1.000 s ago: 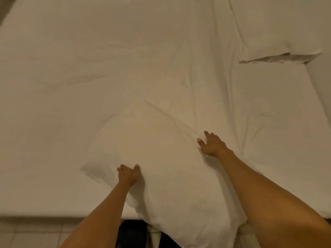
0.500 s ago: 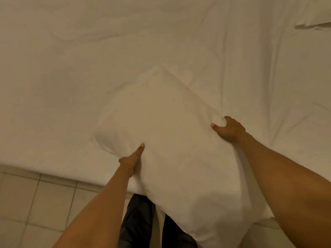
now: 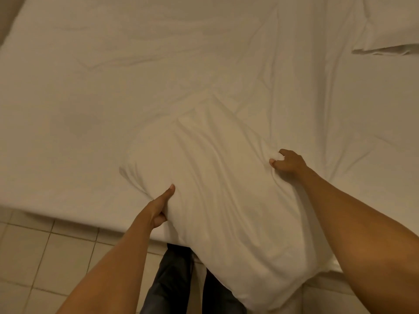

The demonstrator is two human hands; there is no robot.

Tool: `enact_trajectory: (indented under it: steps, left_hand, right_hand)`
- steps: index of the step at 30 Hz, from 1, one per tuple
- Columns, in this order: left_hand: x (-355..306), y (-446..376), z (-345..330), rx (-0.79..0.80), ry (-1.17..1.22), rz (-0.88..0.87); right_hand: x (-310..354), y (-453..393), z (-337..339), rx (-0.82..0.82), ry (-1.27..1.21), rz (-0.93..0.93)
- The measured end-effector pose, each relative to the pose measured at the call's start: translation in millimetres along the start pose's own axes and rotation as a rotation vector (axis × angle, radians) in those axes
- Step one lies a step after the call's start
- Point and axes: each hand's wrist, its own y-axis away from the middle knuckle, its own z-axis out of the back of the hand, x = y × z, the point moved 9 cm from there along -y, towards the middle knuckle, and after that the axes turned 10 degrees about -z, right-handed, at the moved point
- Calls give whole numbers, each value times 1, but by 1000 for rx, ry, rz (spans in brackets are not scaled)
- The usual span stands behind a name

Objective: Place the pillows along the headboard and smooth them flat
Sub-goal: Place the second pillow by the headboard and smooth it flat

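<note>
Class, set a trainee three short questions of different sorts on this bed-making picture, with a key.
1. True or false: both hands grip the near pillow.
2. Where does the second pillow lie? A) upper right of the bed B) on the floor C) under the near pillow
3. Fill in: the near pillow's lower end hangs past the bed's edge, over the tiled ____.

Key
1. True: the left hand pinches its left edge and the right hand bunches its right edge.
2. A
3. floor
</note>
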Motion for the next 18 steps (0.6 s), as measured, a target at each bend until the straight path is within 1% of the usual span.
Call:
enact_trajectory:
  steps: [4, 10, 14, 18]
  left_hand:
    - [-15, 19, -17, 59, -44, -14]
    - [-54, 46, -60, 133, -161, -66]
    - [-82, 60, -100, 203, -243, -104]
    - [-110, 73, -154, 271, -309, -152]
  right_hand:
    - [-19, 25, 29, -95, -73, -9]
    - [-57, 68, 83, -159, -207, -78]
    - [-84, 97, 124, -239, -267, -114]
    - [-118, 125, 166, -329, -329, -182]
